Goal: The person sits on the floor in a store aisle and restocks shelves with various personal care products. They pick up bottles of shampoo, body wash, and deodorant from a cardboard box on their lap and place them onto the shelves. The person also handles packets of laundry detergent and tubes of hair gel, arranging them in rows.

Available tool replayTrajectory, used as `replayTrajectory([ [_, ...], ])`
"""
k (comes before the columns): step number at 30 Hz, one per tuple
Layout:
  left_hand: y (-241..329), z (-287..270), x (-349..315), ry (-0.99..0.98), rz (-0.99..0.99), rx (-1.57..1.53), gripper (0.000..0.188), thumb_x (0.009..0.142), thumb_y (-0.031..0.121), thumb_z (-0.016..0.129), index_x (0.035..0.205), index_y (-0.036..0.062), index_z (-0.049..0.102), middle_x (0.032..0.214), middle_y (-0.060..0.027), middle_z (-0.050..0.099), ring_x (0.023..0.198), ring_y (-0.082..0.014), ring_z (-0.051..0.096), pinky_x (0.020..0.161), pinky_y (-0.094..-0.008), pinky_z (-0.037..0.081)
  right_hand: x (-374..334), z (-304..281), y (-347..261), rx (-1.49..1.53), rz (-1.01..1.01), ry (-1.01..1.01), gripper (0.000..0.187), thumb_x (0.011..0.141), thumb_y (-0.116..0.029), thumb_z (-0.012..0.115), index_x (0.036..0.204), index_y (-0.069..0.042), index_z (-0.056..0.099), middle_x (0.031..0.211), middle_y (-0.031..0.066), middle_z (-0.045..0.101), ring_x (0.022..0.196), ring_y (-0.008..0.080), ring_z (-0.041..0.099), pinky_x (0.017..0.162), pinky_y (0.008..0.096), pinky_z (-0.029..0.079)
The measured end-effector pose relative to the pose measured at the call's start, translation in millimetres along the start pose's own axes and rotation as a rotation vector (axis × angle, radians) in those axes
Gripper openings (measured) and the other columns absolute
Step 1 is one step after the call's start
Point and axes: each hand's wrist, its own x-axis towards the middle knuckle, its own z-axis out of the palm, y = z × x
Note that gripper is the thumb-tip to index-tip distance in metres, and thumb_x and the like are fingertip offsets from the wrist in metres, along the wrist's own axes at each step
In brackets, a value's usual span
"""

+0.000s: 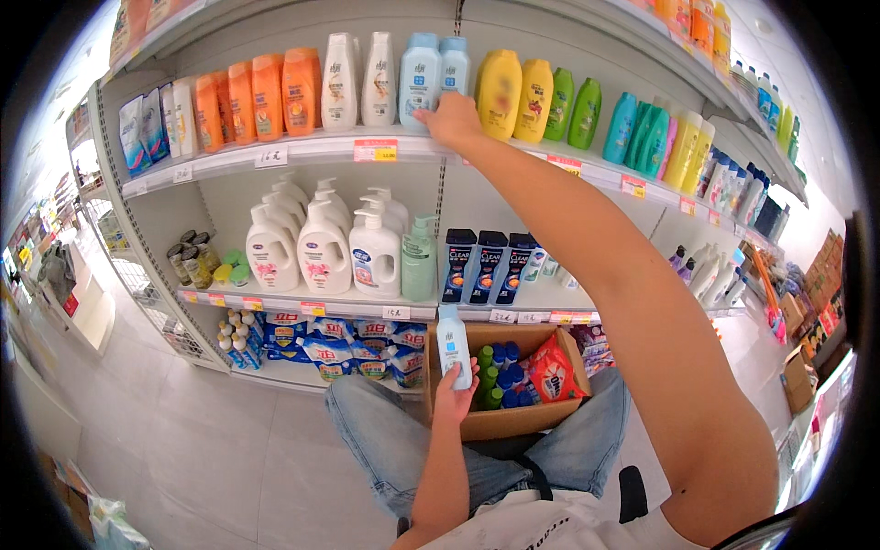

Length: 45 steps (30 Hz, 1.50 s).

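Observation:
In my left hand (456, 392), a light blue bottle (453, 341) with a pale cap is held upright, fingers wrapped round its lower part. My right arm stretches up to the upper shelf. There my right hand (449, 119) is closed at the base of a light blue bottle (455, 66), covering its lower part; some fingers are hidden. Its fingertips reach a larger light blue bottle (419, 73) just to the left. Yellow bottles (499, 96) stand to the right of that hand, and white bottles (378, 81) to the left.
An open cardboard box (513, 423) between my knees holds green and blue bottles and a red bag (553, 371). Orange bottles (301, 94) line the upper shelf. White pump bottles (325, 243) and dark blue bottles (489, 266) fill the lower shelf, above packaged bags (327, 356).

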Motion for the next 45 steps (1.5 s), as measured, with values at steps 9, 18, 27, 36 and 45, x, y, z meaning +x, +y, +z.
replayTrajectory([
  [9,0,6,-2,0.041,0.006,0.028,0.042,0.093,0.021,0.063,0.128,0.0025,0.051,0.116,-0.0133,0.065,0.102,-0.0229,0.061,0.081,-0.0340,0.052,11,4,12,-0.062,-0.077,0.023,0.040,0.079,-0.031,0.079,0.096,0.003,0.069,0.098,0.0245,0.068,0.096,0.0397,0.066,0.084,0.0441,0.054],
  [18,-4,4,3,-0.010,-0.008,0.092,0.043,0.092,0.021,0.065,0.128,0.0017,0.051,0.115,-0.0114,0.065,0.101,-0.0207,0.061,0.081,-0.0321,0.052,-38,-10,12,0.329,-0.296,0.273,0.014,0.083,-0.008,0.064,0.094,0.000,0.065,0.094,0.0185,0.068,0.089,0.0350,0.065,0.080,0.0409,0.052],
  [27,-1,3,5,0.004,0.030,0.255,0.044,0.094,0.017,0.063,0.132,0.0014,0.049,0.122,-0.0111,0.061,0.099,-0.0199,0.061,0.080,-0.0329,0.054,-255,39,102,0.520,-0.038,0.214,0.011,0.090,-0.005,0.063,0.100,-0.001,0.061,0.092,0.0070,0.065,0.084,0.0140,0.061,0.077,0.0283,0.049],
  [36,-5,8,0,0.062,0.049,0.370,0.074,0.096,0.067,0.028,0.128,0.0052,0.053,0.111,-0.0078,0.065,0.096,-0.0201,0.064,0.079,-0.0349,0.053,-444,81,195,0.857,0.661,-0.293,0.021,0.101,-0.018,0.053,0.113,-0.002,0.060,0.097,0.0045,0.065,0.085,0.0119,0.060,0.076,0.0271,0.050],
  [45,-7,22,-1,0.084,-0.037,0.483,0.072,0.097,0.065,0.032,0.121,0.0032,0.059,0.106,-0.0076,0.067,0.090,-0.0190,0.065,0.068,-0.0347,0.052,-431,64,212,0.595,0.484,-0.299,0.035,0.085,-0.012,0.075,0.114,0.000,0.059,0.100,0.0049,0.066,0.082,0.0098,0.059,0.072,0.0271,0.050],
])
